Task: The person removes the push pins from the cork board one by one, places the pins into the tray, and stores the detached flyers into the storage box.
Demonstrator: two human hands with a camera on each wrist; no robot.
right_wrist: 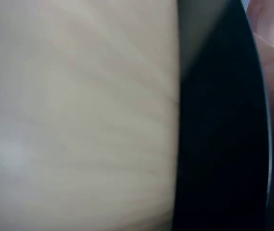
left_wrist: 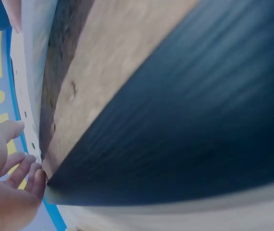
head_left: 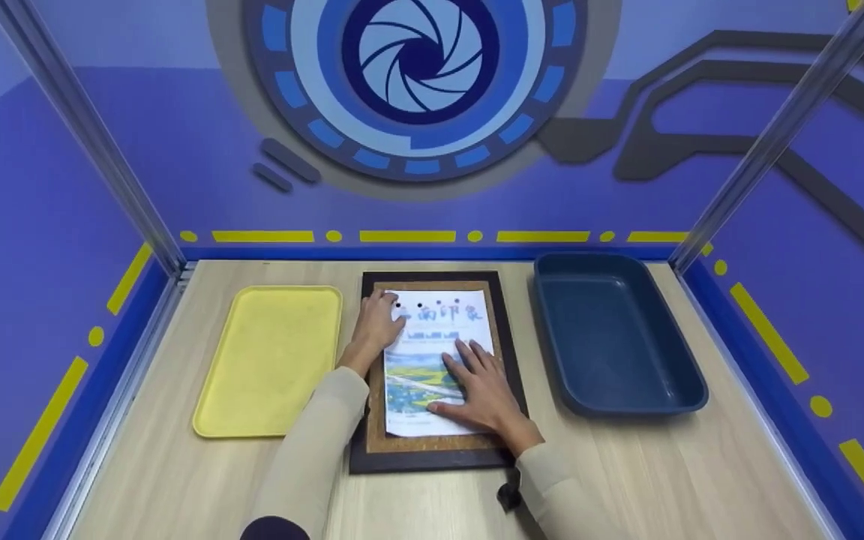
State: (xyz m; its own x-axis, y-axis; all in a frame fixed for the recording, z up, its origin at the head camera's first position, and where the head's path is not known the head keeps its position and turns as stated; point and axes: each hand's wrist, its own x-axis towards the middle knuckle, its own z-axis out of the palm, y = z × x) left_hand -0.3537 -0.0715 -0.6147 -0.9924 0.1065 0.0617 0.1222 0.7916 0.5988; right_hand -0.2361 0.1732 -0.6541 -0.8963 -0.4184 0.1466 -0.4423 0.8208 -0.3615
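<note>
Framed board (head_left: 438, 450) set at the table's (head_left: 627, 480) centre, sheet of paper (head_left: 439, 337) laid on it, flat tray (head_left: 271, 360) placed at 9 o'clock of the board, deep bin (head_left: 616, 337) at 3 o'clock, wall (head_left: 417, 112) at 12 o'clock behind all three.

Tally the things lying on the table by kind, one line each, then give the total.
Trays: 2, a yellow tray and a dark blue tray
Cork boards: 1, the dark-framed cork board
Printed sheets: 1, the printed sheet on the board, under the left hand and the right hand
Black pins: 2 visible, the black pins at the sheet's top
Total: 6
</note>
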